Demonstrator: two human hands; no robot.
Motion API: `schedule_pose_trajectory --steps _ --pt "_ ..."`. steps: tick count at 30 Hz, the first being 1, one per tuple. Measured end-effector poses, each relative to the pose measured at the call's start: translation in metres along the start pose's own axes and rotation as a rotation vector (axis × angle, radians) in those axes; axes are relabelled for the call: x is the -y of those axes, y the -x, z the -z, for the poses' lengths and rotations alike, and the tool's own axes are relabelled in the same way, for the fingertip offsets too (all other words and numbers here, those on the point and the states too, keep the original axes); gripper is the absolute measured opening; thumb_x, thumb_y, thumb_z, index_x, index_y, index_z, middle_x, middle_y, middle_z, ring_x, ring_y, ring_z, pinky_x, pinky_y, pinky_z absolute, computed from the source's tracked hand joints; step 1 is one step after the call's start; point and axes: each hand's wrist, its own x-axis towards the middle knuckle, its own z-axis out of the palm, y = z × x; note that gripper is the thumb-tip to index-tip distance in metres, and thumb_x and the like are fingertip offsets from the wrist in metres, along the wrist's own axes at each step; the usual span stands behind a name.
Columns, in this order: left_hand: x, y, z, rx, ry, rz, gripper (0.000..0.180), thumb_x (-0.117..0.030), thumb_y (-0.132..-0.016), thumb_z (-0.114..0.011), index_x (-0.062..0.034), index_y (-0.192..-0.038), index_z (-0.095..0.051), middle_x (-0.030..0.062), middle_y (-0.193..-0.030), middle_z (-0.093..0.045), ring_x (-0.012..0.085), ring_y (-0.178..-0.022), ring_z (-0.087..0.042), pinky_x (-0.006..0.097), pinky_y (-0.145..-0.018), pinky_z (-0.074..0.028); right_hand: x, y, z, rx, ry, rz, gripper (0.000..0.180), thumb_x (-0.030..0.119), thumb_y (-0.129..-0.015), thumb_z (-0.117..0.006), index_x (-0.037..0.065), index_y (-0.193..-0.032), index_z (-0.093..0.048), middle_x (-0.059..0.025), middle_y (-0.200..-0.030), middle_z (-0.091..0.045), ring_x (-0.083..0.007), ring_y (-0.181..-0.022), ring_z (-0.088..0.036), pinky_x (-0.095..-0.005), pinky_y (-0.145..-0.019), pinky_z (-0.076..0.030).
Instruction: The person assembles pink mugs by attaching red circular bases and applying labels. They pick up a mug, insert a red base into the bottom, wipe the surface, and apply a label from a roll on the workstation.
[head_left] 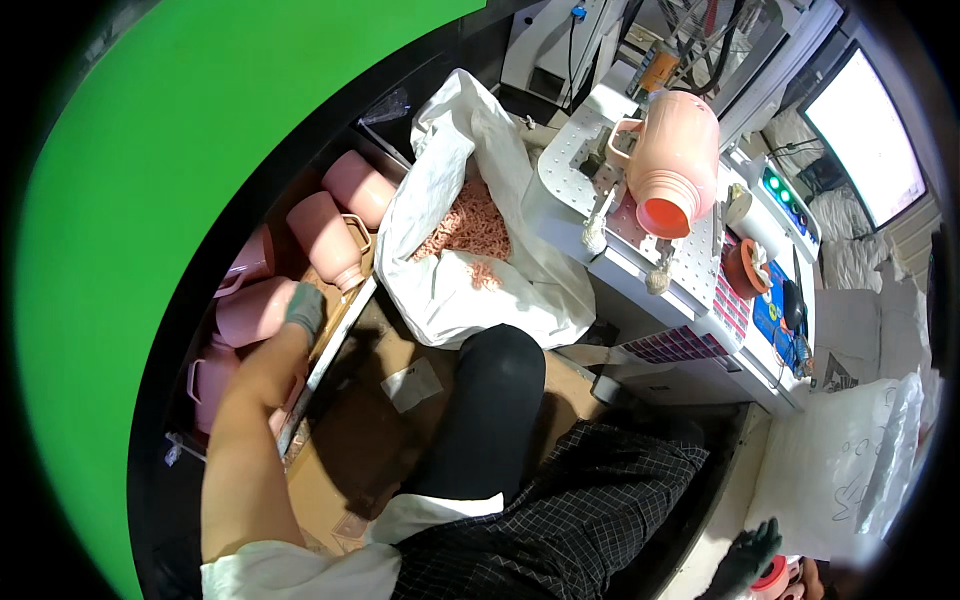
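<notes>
My left hand (306, 308), in a grey-green glove, is closed round the mouth end of a pink jug (254, 311) lying on its side in a bin. Around it lie several more pink jugs; one with a handle (326, 235) is just beyond my hand. My right hand (745, 560), in a dark glove, is low at the right edge with its fingers apart and nothing visible in them. Beside it are pink and red round parts (772, 578), partly cut off. Another pink jug (676, 160) lies on a perforated white plate (700, 262), its mouth facing me.
A white sack (405, 290) of pink shavings (468, 228) stands between the bin (330, 350) and the machine bench. A terracotta-coloured pot (745, 270), a control box with green lights (785, 205) and a bright screen (868, 140) are at right. White plastic-wrapped packages (825, 460) stand at lower right.
</notes>
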Motion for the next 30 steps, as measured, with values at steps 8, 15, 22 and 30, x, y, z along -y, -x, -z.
schedule_pose_trajectory --steps 8,15,22,30 --pt "0.095 0.187 0.123 -0.695 0.239 0.034 0.027 -0.021 -0.086 -0.064 -0.0091 -0.109 -0.071 0.0094 -0.112 -0.066 0.0302 -0.108 -0.060 0.045 -0.090 -0.046 -0.057 0.058 -0.113 0.377 -0.027 -0.242 0.035 0.011 -0.103 -0.058 0.002 -0.137 -0.061 -0.0086 -0.123 -0.068 -0.0136 -0.100 -0.064 -0.0272 -0.088 -0.053" --pt "-0.026 0.318 0.345 -1.383 0.394 0.033 0.021 -0.024 -0.089 -0.079 -0.0153 -0.105 -0.071 0.0091 -0.099 -0.059 0.0329 -0.086 -0.058 0.050 -0.074 -0.044 -0.016 0.165 -0.251 0.953 0.443 0.630 0.064 0.005 -0.087 -0.073 0.002 -0.147 -0.053 -0.0249 -0.141 -0.057 -0.0392 -0.128 -0.059 -0.0479 -0.110 -0.047" --pt "-0.142 0.363 0.408 -0.929 0.990 -0.721 0.031 -0.032 -0.077 -0.088 -0.0181 -0.098 -0.071 0.0017 -0.113 -0.061 0.0210 -0.094 -0.060 0.039 -0.072 -0.048 -0.043 0.116 -0.205 0.949 0.507 0.541 0.063 -0.005 -0.077 -0.069 0.004 -0.139 -0.061 -0.0226 -0.143 -0.061 -0.0447 -0.134 -0.056 -0.0487 -0.115 -0.044" --pt "-0.124 0.322 0.382 -0.957 1.155 -1.097 0.069 -0.045 -0.068 -0.093 -0.0132 -0.123 -0.065 0.0096 -0.145 -0.058 0.0316 -0.130 -0.055 0.048 -0.107 -0.048 -0.096 0.123 -0.177 1.180 0.368 0.173 0.058 -0.010 -0.079 -0.052 0.008 -0.130 -0.071 -0.0181 -0.123 -0.072 -0.0365 -0.114 -0.069 -0.0412 -0.100 -0.055"
